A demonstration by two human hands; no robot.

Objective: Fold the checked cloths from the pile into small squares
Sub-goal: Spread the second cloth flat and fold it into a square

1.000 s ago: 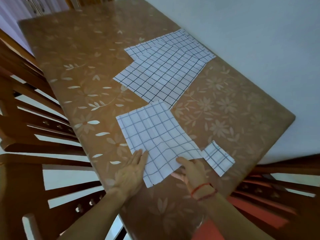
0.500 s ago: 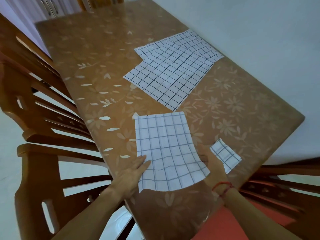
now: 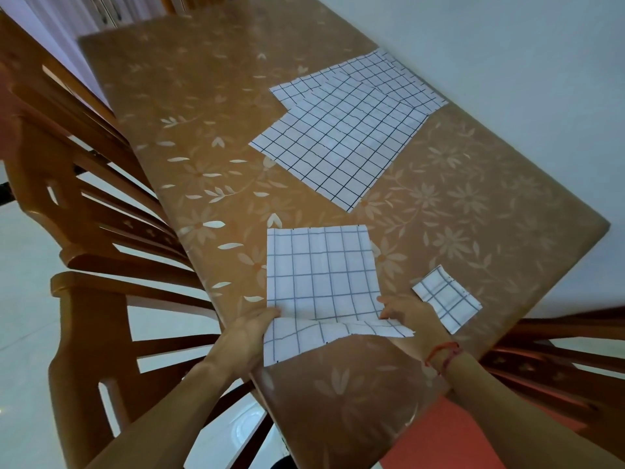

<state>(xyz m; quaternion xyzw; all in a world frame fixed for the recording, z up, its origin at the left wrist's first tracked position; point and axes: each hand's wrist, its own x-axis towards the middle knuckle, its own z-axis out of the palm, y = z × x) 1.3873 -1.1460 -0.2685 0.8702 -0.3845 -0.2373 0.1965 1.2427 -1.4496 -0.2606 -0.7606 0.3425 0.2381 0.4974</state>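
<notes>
Cloth: the checked cloth [image 3: 321, 275] lies by the bench's [image 3: 203, 106] near edge, with its near border lifted and curling.
Left: the left hand [image 3: 243, 336] grips the near left corner.
Right: the right hand [image 3: 412, 316] pinches the near right corner.
Done: a folded square [image 3: 446, 297] lies just right of that hand.
Pile: the pile [image 3: 338, 137] is spread by the far right edge.
Chair: a wooden chair [image 3: 88, 252] stands along the left edge.

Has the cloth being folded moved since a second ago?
Yes. The cloth has turned clockwise, away from the small folded square; its near edge is now lifted.
</notes>
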